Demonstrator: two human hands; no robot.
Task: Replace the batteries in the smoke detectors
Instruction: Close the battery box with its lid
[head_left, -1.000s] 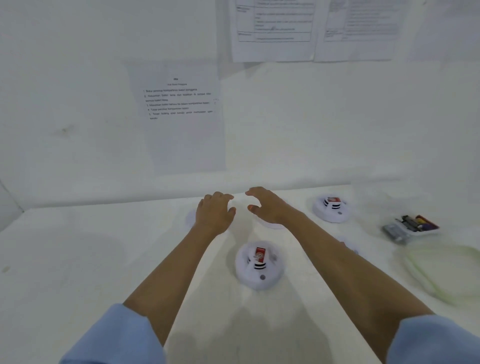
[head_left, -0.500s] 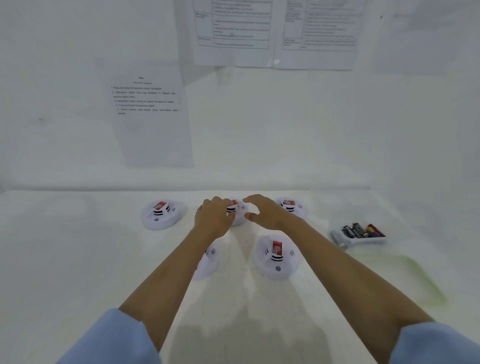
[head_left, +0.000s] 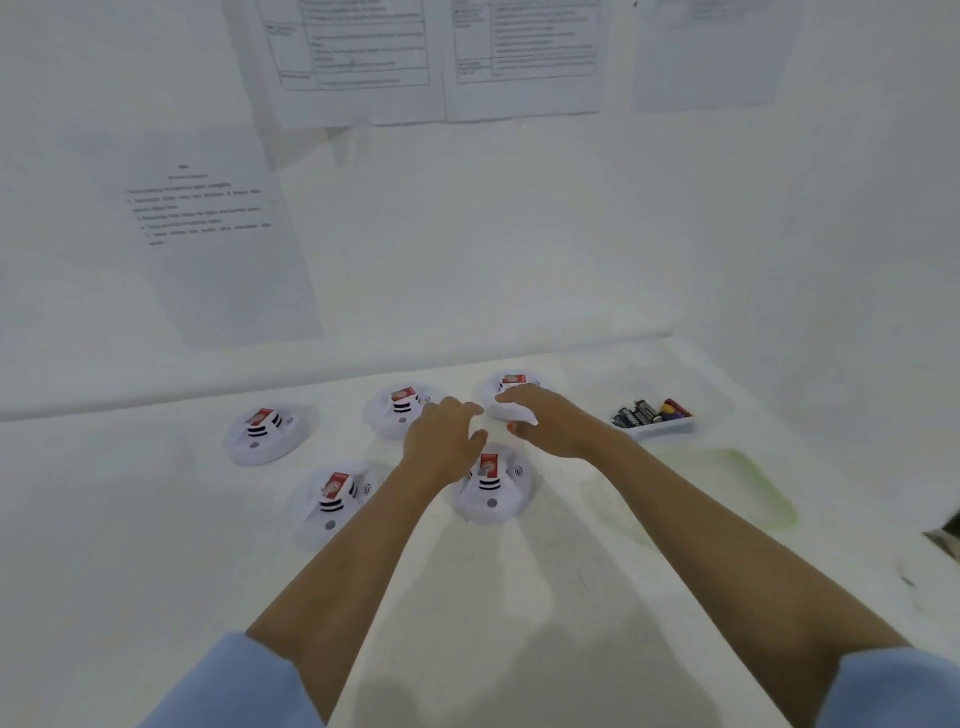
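Right hand (head_left: 550, 423) is holding nothing, fingers stretched out and relaxed, palm down over the far-right detector (head_left: 491, 404). Can't tell if the fingers are touching it. Left hand (head_left: 441, 441) is also holding nothing, fingers loosely curled, thumb sticking out toward 3 o'clock, close to the right thumb but apart.

Left hand is hanging between the far-middle detector (head_left: 397, 413) at its 10 o'clock and the near-middle detector (head_left: 491, 488) at its 5 o'clock, partly covering the latter's far edge. Near-left detector (head_left: 330, 499) is lying at 8 o'clock of the left hand and the far-left detector (head_left: 262, 434) at 9 o'clock. All five are sitting on the white table (head_left: 104, 519), white with a red label on top.

At 3 o'clock of the right hand, batteries (head_left: 649, 411) are lying in a white tray (head_left: 667, 430). A clear green-rimmed lid (head_left: 774, 499) is lying at the tray's 5 o'clock. Printed sheets (head_left: 208, 234) are hanging on the wall at 12 o'clock. Light blue sleeves (head_left: 234, 686) are showing at 6 o'clock.
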